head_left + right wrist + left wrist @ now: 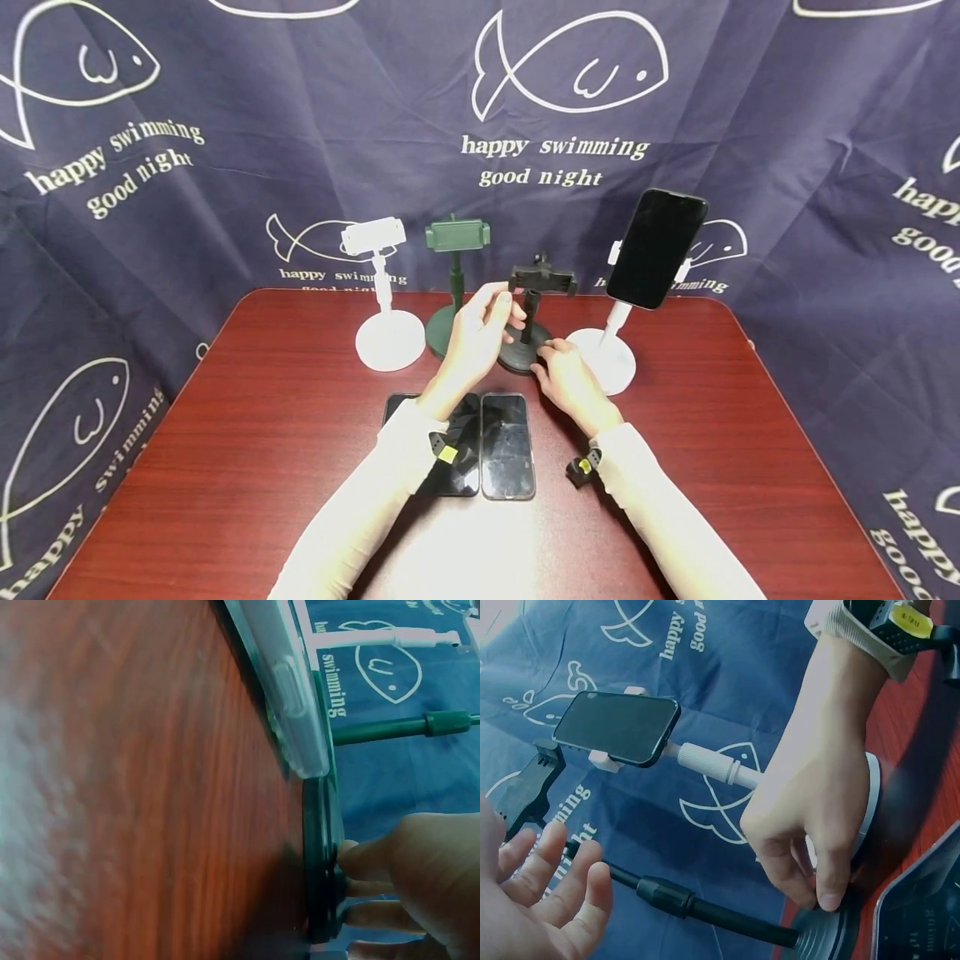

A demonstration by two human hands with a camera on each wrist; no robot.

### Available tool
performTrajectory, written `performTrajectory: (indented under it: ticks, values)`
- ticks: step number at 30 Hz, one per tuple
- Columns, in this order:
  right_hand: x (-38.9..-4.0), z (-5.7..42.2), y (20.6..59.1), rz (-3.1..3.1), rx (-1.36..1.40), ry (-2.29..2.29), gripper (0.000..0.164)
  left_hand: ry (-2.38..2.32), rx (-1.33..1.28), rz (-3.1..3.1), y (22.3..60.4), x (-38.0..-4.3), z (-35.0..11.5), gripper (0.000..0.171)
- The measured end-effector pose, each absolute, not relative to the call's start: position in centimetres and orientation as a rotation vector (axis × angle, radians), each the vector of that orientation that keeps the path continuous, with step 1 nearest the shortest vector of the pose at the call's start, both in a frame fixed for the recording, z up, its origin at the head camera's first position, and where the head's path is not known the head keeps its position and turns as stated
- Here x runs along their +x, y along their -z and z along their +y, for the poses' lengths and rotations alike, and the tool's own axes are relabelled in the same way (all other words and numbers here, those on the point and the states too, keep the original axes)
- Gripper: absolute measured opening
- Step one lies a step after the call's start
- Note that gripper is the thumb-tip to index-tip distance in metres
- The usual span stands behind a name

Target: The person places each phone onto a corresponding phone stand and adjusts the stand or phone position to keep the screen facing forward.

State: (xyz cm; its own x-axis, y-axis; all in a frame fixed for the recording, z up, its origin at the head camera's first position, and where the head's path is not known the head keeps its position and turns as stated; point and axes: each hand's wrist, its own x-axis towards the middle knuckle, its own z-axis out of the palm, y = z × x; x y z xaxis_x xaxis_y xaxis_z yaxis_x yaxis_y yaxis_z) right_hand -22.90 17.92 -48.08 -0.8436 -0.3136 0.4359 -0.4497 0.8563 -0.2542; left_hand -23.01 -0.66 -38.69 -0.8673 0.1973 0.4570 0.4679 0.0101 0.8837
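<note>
A black phone stand (529, 310) with a round base stands between a green phone stand (457, 275) and a white stand that carries a dark phone (657, 248). The black stand's clamp (542, 280) holds no phone. My left hand (481, 329) is raised beside that clamp and the pole, its fingers loosely bent with nothing between them in the left wrist view. My right hand (572, 379) grips the edge of the black base (829, 930), thumb and fingertips down on it. In the right wrist view, the fingers (375, 915) meet the base's upper side.
Two phones lie flat near the table's middle: one in a clear case (508, 446), and a dark one (465, 467) partly under my left forearm. Another white phone stand (384, 292) stands at the left. A printed blue cloth (570, 150) hangs behind the red-brown table (247, 433).
</note>
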Motion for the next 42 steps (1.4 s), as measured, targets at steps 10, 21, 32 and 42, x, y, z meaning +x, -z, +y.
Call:
performTrajectory:
  ticks: [10,21,32,42]
  values:
    - [-21.1,17.4,47.6,-2.637,0.596,-0.562,0.019,1.82,-0.67,-2.2,40.8,-21.9,-2.2,0.022]
    - [-18.6,16.9,46.6,-2.632,0.675,-0.589,0.013,1.634,-0.726,-2.284,43.2,-20.6,-3.2,0.024]
    - [-16.0,16.4,45.7,-2.723,0.531,-0.678,0.016,1.414,-0.794,-2.437,44.7,-20.7,-3.7,0.022]
    - [-13.7,16.7,43.7,-3.078,0.354,-0.644,0.033,1.177,-0.868,-2.567,45.7,-21.1,-4.2,0.018]
